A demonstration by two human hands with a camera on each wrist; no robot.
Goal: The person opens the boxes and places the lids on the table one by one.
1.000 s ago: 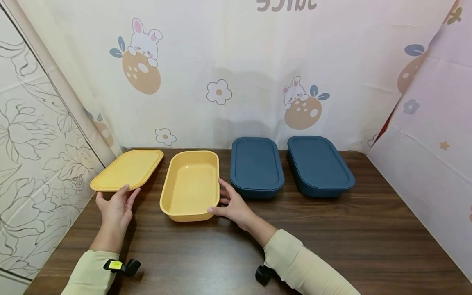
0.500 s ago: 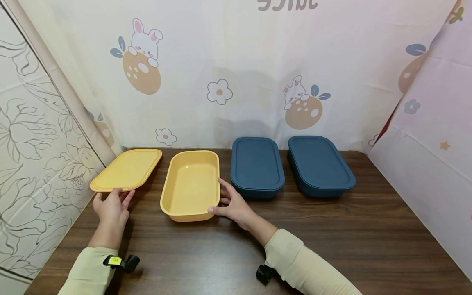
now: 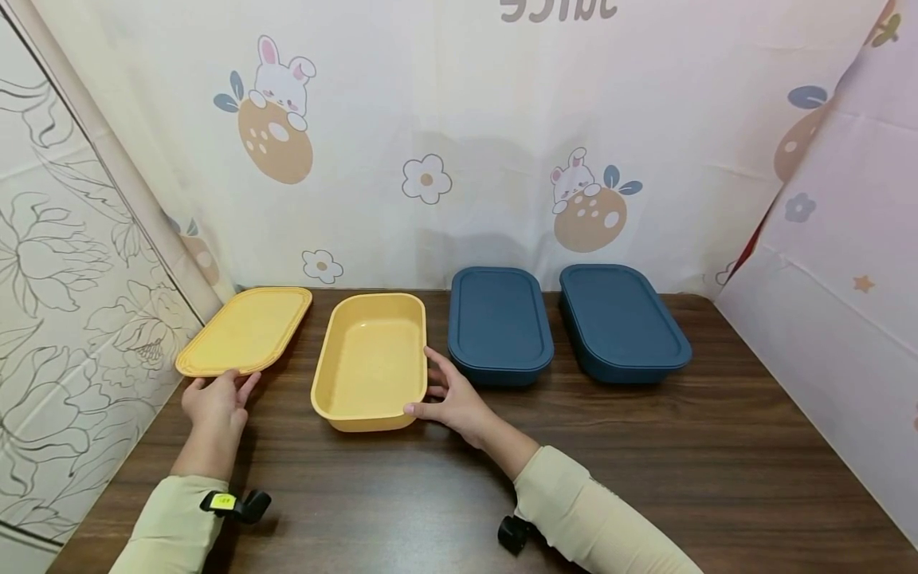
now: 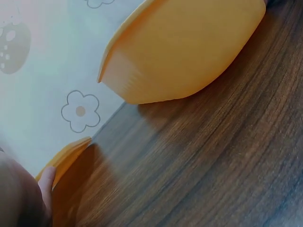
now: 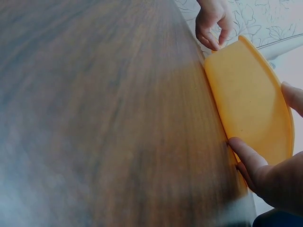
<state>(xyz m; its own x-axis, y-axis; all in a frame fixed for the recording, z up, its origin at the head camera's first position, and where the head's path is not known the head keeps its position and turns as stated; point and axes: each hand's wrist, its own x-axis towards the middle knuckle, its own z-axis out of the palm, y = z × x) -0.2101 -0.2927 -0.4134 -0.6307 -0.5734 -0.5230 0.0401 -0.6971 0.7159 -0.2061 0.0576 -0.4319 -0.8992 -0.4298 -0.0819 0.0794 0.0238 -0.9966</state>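
Note:
A yellow lid (image 3: 247,331) lies at the far left of the table, also seen edge-on in the left wrist view. My left hand (image 3: 213,410) pinches its near edge, thumb on the right. Beside the lid stands an uncovered yellow food container (image 3: 369,363), with nothing inside it. My right hand (image 3: 459,402) grips the container's near right corner, thumb at the near rim and fingers along the right wall. The right wrist view shows these fingers (image 5: 248,156) against the container's outer wall.
Two blue containers, one in the middle (image 3: 500,319) and one farther right (image 3: 624,315), stand with their lids on. They sit on the dark wooden table (image 3: 631,446) near the patterned curtain (image 3: 495,104) at the back. A flowered panel (image 3: 72,263) borders the left side.
My left hand has shifted slightly left and toward me, and the yellow lid has come down a little, its right side moving left. The right hand and container have stayed put.

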